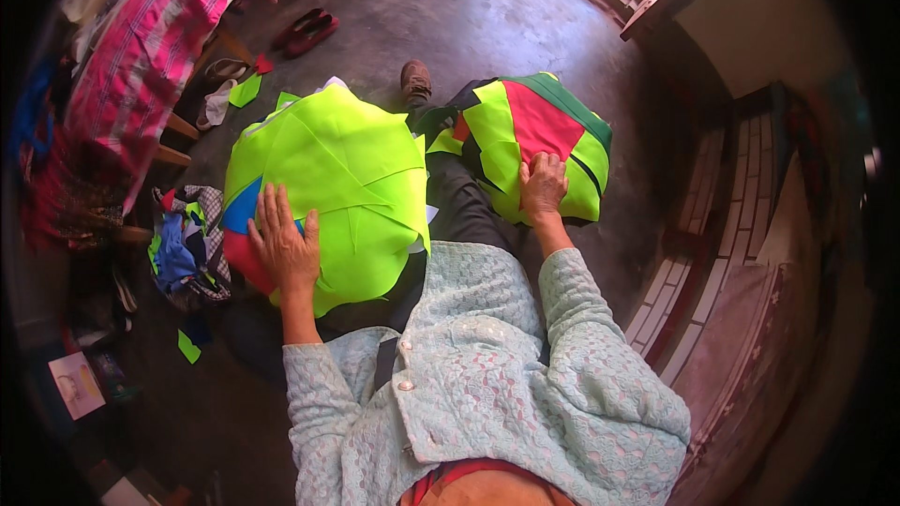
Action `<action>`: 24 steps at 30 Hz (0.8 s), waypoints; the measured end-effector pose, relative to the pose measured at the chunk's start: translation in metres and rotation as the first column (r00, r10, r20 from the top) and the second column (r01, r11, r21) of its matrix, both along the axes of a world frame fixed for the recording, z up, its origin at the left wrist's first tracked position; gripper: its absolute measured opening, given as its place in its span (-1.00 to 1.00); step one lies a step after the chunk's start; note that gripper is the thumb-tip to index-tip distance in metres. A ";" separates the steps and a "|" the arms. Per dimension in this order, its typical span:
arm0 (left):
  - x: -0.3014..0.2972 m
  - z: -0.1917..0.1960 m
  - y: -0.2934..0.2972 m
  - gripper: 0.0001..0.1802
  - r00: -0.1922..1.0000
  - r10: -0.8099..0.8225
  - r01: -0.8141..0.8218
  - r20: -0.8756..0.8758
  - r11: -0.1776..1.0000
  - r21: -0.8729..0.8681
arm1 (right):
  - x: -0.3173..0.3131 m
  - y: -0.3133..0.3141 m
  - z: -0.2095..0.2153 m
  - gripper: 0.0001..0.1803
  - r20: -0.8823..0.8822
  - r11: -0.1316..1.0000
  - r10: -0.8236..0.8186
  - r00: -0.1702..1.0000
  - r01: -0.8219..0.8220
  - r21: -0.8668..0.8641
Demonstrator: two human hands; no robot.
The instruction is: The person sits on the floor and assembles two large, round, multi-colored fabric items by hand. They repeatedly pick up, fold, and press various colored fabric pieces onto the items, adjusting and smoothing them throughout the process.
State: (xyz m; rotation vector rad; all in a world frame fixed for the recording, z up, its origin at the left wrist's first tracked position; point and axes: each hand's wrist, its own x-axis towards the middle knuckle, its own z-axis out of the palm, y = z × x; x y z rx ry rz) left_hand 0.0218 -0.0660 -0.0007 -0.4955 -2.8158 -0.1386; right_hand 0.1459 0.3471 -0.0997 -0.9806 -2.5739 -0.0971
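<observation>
I'm viewing two rounded fabric bundles from above, one at each side of the lap. The larger lime-yellow bundle (361, 187) is sitting at the left, over the dark trousers (462, 201); the multicoloured bundle (555, 126) is sitting at the right, just beside the trouser leg, though I'm not managing to tell what is bearing its weight.

The left hand (284, 242) is lying flat on the larger bundle, fingers long and slightly spread, beside a blue patch (242, 207); it is touching rather than gripping. The right hand (544, 185) is resting on the lower end of a red panel (534, 122), fingers bent; whether they are pinching cloth or only pressing, I cannot tell.

From the folds, I'm judging both bundles to be light for their bulk, soft and yielding, with nothing fragile showing. The smooth cloth is probably offering little friction, and the overlapping pieces are looking loose at their pointed edges, so I'm counting on a tug there shifting a layer. For lifting, I'm favouring broad palms low on opposite sides; for a single layer, a gentle fingertip pinch at its edge, with the other palm steadying the dome.
</observation>
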 end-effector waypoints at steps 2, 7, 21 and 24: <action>0.000 0.001 0.001 -0.27 1.000 0.007 -0.007 0.007 1.000 0.007 | 0.000 0.006 -0.001 -0.75 -0.008 0.999 0.020 1.000 -0.020 -0.040; -0.001 0.000 0.002 -0.28 1.000 0.017 -0.017 0.007 1.000 0.013 | 0.002 0.017 0.001 -0.84 -0.101 0.983 0.043 0.994 -0.060 -0.176; 0.001 0.004 0.004 -0.29 1.000 0.027 -0.027 0.003 1.000 0.014 | -0.025 0.029 0.000 -0.74 0.064 0.997 0.056 0.996 -0.053 -0.048; 0.002 0.003 0.003 -0.30 0.999 0.036 -0.035 -0.011 0.999 0.020 | -0.024 0.039 0.007 -0.78 -0.023 0.979 0.044 0.999 -0.048 -0.196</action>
